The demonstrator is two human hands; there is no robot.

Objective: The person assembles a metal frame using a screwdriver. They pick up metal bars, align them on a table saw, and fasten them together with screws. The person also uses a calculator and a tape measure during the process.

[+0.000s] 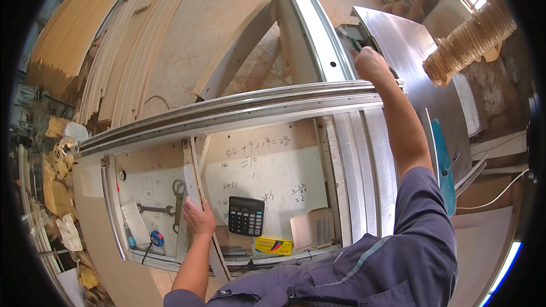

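My left hand (199, 218) is closed around the lower end of a narrow pale strip (191, 185), which rises above a wooden divider. Farther off to the right, my right arm reaches past a long metal rail. My right hand (372, 63) is curled and slightly blurred beside a dark metal part (354, 35); what its fingers grip is hidden. In the trough beside my left hand lie an open-end wrench (156, 209), a larger wrench (178, 199) and a blue tape measure (157, 239). Right of that hand sits a black calculator (246, 216).
A ruled metal fence (239, 111) crosses the machine from left to right. Beside the calculator are a yellow box (274, 245) and a cardboard piece (310, 227). Stacked boards (85, 28) stand far left. A ribbed hose (472, 40) hangs over a steel table (404, 40) at right.
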